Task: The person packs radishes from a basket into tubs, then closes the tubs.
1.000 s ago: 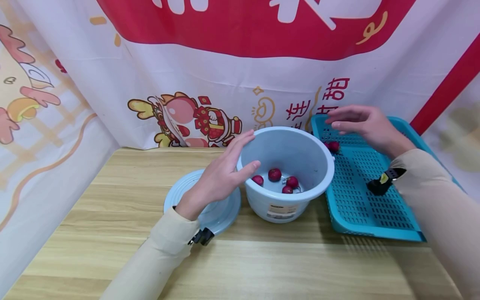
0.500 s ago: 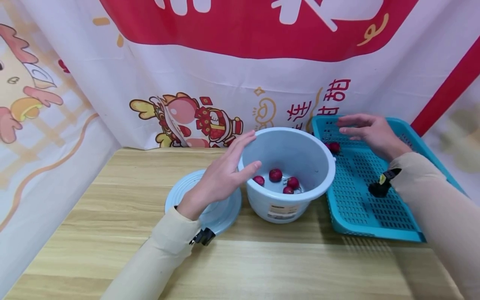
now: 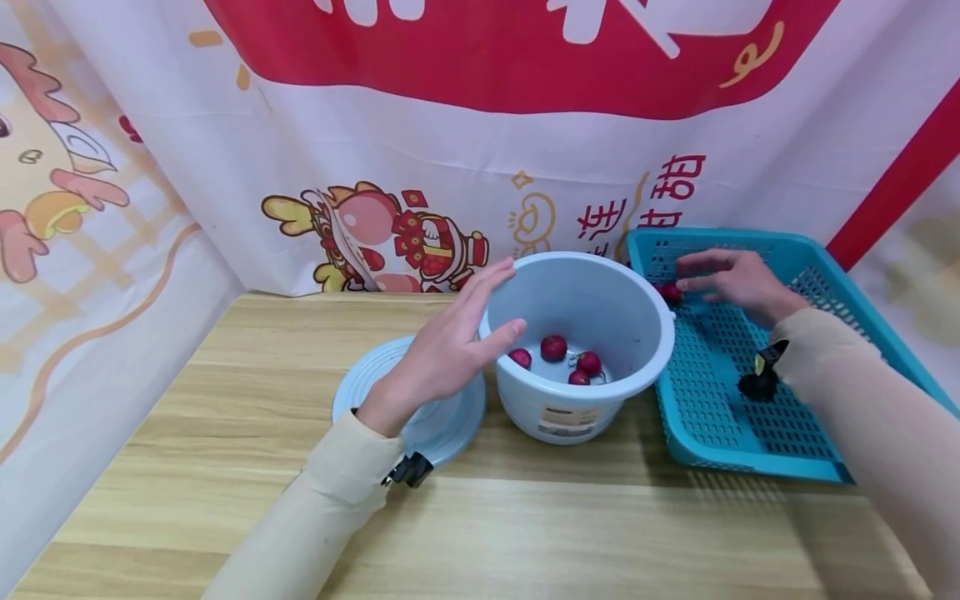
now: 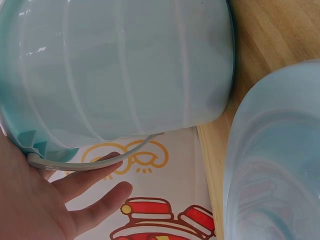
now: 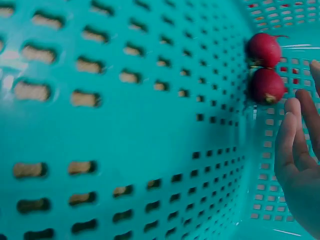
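Observation:
My left hand (image 3: 450,342) rests against the left rim of a light blue bucket (image 3: 512,400), fingers extended. In the left wrist view, the bucket's thin handle (image 4: 90,164) crosses those fingers. Several radishes, including a red radish (image 3: 553,348), lie on the bucket's bottom. To the right, my right hand (image 3: 738,283) hovers inside a teal basket (image 3: 705,400), fingers loosely bent and holding nothing. Its fingertips are close to a radish (image 3: 670,292) at the basket's left side. The right wrist view shows two touching radishes, an upper radish (image 5: 264,49) and a lower radish (image 5: 268,86).
A round light blue lid (image 3: 457,429) lies on the wooden table (image 3: 187,433), left of the bucket and partly under my left forearm. A printed curtain (image 3: 450,142) hangs behind the table. The basket stands directly right of the bucket.
My right hand has lowered into the basket, and its fingertips have come nearer the radishes there. My left hand stays at the bucket rim.

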`<state>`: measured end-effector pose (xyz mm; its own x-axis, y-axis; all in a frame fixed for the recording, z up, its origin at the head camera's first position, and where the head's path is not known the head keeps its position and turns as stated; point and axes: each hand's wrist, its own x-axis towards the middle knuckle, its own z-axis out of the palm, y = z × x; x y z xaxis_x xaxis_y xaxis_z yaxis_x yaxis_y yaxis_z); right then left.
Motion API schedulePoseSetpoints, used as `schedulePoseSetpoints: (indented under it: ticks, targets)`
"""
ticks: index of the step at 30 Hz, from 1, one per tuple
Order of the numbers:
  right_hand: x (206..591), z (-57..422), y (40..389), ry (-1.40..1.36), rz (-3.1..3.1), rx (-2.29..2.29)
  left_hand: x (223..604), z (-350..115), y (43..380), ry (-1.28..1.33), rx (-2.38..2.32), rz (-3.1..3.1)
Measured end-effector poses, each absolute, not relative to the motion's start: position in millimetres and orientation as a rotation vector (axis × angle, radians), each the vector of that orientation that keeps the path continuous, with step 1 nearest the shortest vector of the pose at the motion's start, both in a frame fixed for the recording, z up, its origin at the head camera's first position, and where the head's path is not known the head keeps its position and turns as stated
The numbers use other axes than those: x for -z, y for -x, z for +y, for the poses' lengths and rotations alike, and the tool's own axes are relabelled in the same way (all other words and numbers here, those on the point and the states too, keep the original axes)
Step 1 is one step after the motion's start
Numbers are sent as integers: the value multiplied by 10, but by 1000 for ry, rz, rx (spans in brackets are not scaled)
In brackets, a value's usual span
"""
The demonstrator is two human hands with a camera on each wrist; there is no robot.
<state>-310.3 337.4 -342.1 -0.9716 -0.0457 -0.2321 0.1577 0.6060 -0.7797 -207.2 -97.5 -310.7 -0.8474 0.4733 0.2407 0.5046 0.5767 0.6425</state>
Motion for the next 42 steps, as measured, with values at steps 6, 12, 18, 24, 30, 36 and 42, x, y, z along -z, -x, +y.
schedulePoseSetpoints:
  ticks: [6, 12, 18, 24, 30, 36, 42]
  targets:
    - [3509, 3346, 3137, -112, 2636, 1165, 3111, -981, 2075, 855, 1144, -2752]
    - [3535, 3328, 3142, -132, 2661, 1074, 3109, -980, 2077, 856, 1149, -2756]
    - [3536, 3322, 3137, -107, 2712, 966, 3102, -975, 2076, 848, 1141, -2762]
    - [3537, 3319, 3132, -114, 2775, 900, 3100, -971, 2075, 852, 1138, -2757]
    - [3519, 3324, 3135, -116, 2790, 909, 3099, -977, 2077, 855, 1136, -2754]
    - [3439, 3319, 3111, -144, 2778, 1016, 3093, -983, 2081, 856, 1138, -2754]
    - [3320, 3322, 3064, -142, 2800, 1139, 3102, -982, 2082, 859, 1141, -2757]
